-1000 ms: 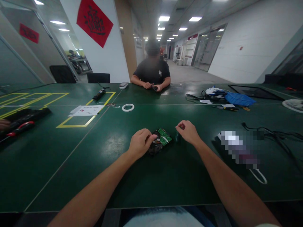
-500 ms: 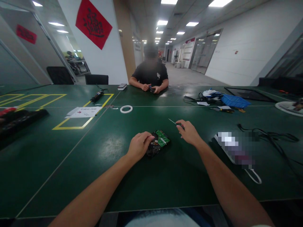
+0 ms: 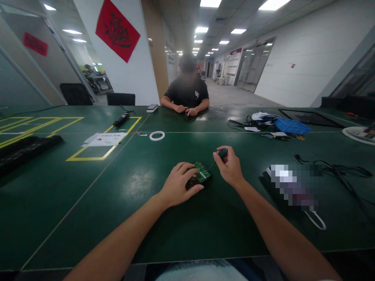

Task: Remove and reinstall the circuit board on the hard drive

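Note:
A hard drive [image 3: 203, 173] with a green circuit board facing up lies on the green table. My left hand [image 3: 179, 184] spans its left part, fingers across the top and thumb along the near edge, gripping it and covering much of its dark casing. In my right hand [image 3: 230, 167], just right of the drive, is a screwdriver [image 3: 223, 152] with a dark green handle, the fingers closed round it. Its thin shaft slants down and left toward the drive's right edge. Whether the tip touches the drive, I cannot tell.
To the right lie a blurred-out pale object with a strap [image 3: 316, 220] and black cables [image 3: 336, 168]. Farther back are a blue basket [image 3: 293, 127], pliers-like tools [image 3: 277, 136] and a white tape ring [image 3: 157, 136]. Opposite sits a person [image 3: 187, 91].
My right hand has turned the screwdriver so its shaft points down toward the drive instead of up and left. My left hand has spread from a pinch at the drive's edge to across it.

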`<state>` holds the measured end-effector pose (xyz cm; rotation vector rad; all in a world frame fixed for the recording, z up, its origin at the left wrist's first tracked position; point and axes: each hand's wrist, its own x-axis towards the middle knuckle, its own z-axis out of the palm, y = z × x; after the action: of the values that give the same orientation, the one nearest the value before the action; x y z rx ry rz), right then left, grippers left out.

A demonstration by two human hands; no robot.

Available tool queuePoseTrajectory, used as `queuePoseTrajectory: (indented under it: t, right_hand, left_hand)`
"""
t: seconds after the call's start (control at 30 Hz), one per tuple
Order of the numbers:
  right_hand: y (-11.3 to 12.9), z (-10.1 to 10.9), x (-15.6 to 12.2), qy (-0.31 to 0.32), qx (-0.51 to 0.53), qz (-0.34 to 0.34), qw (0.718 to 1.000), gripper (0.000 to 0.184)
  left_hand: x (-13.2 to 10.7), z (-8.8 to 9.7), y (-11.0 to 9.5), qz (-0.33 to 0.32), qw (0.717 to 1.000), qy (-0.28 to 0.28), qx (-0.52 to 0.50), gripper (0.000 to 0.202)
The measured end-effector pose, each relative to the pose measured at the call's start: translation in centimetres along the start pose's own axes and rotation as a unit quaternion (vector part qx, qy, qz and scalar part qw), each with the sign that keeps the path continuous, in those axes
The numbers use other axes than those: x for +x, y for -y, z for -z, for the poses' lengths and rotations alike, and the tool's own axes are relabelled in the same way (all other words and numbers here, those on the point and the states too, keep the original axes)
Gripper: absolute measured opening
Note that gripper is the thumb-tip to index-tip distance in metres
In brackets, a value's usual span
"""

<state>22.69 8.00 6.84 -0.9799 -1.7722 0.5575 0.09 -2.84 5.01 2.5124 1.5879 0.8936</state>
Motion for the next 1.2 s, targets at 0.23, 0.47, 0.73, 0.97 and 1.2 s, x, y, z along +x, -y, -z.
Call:
queuePoseTrajectory:
  t: [0.23, 0.47, 0.73, 0.97, 1.2]
  right_hand:
    - [0.4, -0.8, -0.6, 0.024, 0.023, -0.002, 0.999, 0.035]
    - [0.4, -0.9, -0.6, 0.045, 0.011, -0.008, 0.999, 0.036]
    - [0.4, -0.8, -0.6, 0.047, -0.005, -0.011, 0.999, 0.037]
    - [0.6, -0.8, -0.6, 0.045, 0.002, 0.010, 0.999, 0.037]
    - [1.1, -0.8, -0.8, 0.043, 0.006, 0.018, 0.999, 0.036]
  left_hand:
    - [-0.5, -1.0, 0.4, 0.005, 0.995, 0.073, 0.068, 0.076]
    - [-0.5, -1.0, 0.5, 0.019, 0.995, 0.084, 0.049, 0.066]
    - [-0.5, -1.1, 0.5, 0.019, 0.997, 0.073, 0.034, 0.063]
    - [-0.4, -1.0, 0.4, 0.019, 0.996, 0.075, 0.041, 0.061]
    - [-0.6, -1.0, 0.4, 0.016, 0.996, 0.071, 0.042, 0.060]
